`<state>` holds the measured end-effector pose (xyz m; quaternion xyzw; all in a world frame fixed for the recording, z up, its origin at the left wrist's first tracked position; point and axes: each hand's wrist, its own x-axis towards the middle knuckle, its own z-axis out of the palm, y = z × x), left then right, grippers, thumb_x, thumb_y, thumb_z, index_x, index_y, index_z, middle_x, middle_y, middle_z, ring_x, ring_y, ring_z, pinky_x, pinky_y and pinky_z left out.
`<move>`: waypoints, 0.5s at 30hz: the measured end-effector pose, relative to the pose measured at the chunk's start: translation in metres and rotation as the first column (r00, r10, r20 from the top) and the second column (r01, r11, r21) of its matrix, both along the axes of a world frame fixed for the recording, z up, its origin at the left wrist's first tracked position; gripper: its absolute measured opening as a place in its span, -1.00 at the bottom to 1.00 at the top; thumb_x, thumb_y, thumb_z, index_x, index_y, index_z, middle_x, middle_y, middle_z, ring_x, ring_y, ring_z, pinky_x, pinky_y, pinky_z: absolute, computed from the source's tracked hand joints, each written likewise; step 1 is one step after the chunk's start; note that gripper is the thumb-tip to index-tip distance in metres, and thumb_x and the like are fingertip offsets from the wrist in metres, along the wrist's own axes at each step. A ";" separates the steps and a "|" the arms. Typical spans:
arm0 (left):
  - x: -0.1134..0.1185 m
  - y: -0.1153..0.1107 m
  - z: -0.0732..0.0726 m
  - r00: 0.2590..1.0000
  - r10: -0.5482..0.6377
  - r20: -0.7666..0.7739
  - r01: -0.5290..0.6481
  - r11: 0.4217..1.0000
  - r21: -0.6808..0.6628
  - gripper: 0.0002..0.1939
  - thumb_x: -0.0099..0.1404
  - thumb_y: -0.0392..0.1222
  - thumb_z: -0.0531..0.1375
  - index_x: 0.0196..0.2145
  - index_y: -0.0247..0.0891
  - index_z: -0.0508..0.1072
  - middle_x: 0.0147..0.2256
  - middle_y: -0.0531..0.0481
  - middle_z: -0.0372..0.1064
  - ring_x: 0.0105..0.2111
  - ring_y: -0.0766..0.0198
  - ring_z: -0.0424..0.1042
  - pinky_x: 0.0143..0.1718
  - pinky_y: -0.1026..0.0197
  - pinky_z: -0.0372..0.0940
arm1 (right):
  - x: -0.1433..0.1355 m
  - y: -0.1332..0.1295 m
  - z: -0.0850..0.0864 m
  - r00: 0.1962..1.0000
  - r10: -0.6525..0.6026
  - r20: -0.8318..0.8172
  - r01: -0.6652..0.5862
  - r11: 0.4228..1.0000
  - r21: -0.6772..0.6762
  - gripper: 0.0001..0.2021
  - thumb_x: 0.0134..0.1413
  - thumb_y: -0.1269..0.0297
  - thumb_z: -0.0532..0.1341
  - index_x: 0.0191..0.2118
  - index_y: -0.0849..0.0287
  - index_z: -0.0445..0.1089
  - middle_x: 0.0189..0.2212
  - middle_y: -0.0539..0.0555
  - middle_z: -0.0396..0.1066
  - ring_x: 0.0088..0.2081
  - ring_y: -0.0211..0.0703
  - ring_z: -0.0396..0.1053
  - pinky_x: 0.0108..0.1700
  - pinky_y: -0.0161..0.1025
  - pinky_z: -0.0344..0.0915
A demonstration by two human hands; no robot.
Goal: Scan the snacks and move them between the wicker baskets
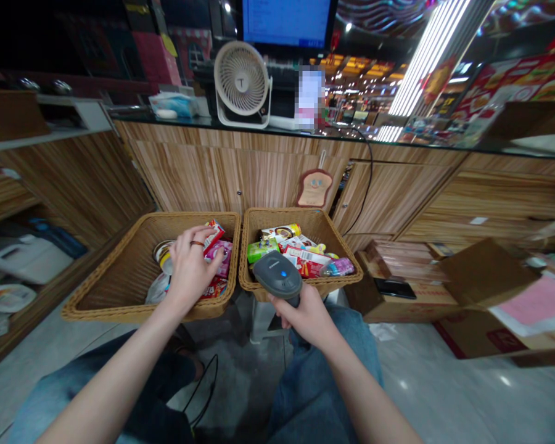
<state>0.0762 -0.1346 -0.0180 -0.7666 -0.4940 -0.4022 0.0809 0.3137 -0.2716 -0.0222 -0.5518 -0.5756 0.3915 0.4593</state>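
- Red packet [215, 233]: lay at the far right corner of the left basket [120, 265], just beside the fingertips of the left hand.
- Left hand [189, 259]: reached in over the near edge, fingers curved and partly open, thumb set apart; whether they had hold of the red packet could not be told.
- Barcode scanner [277, 274]: was held above the near edge of the right basket [314, 222], toward its left corner, its head over the goods.
- Right hand [308, 314]: was closed around the scanner's handle, the fingers partly hidden beneath.
- Step in hand: judged to be the handling of single goods in the left basket with the scanner at the ready; a next move would call for a sure pinch on one packet and its barcode turned to the scanner.
- Left basket, remaining contents: a purple packet [224, 258] lay along the right edge; the left half was largely bare.
- Right basket, contents: a green packet [261, 248] stood near the left edge, a red-and-white box [305, 266] toward the middle.
- Surroundings: a fan [242, 80] stood on the counter [189, 172] beyond; a black phone [394, 288] lay on a carton to the right.
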 end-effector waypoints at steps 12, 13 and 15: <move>0.021 0.005 0.011 0.939 -0.296 -0.176 0.273 0.951 -0.144 -0.69 0.46 0.00 0.18 0.07 -0.10 0.52 0.18 -0.19 0.44 0.21 -0.12 0.37 0.26 -0.22 0.16 | 0.003 -0.002 0.000 1.000 -0.023 0.016 0.021 0.996 0.091 -0.85 0.16 0.17 0.33 -0.37 0.10 0.47 -0.70 -0.08 0.39 -0.59 -0.13 0.45 -0.49 -0.32 0.38; 0.028 0.005 0.013 0.923 -0.339 -0.182 0.310 0.935 -0.171 -0.69 0.45 -0.02 0.18 0.07 -0.09 0.54 0.19 -0.19 0.44 0.21 -0.11 0.36 0.27 -0.22 0.16 | 0.004 -0.003 0.000 0.999 -0.030 0.014 0.028 0.995 0.097 -0.84 0.16 0.17 0.33 -0.37 0.10 0.47 -0.70 -0.07 0.39 -0.58 -0.11 0.46 -0.49 -0.33 0.38; 0.045 0.006 0.014 0.885 -0.427 -0.183 0.385 0.895 -0.225 -0.71 0.43 -0.10 0.19 0.06 -0.09 0.56 0.20 -0.17 0.43 0.23 -0.08 0.34 0.28 -0.19 0.15 | 0.005 -0.004 0.001 0.999 -0.044 0.003 0.044 0.993 0.110 -0.84 0.16 0.16 0.33 -0.38 0.11 0.47 -0.70 -0.06 0.39 -0.55 -0.10 0.48 -0.47 -0.32 0.39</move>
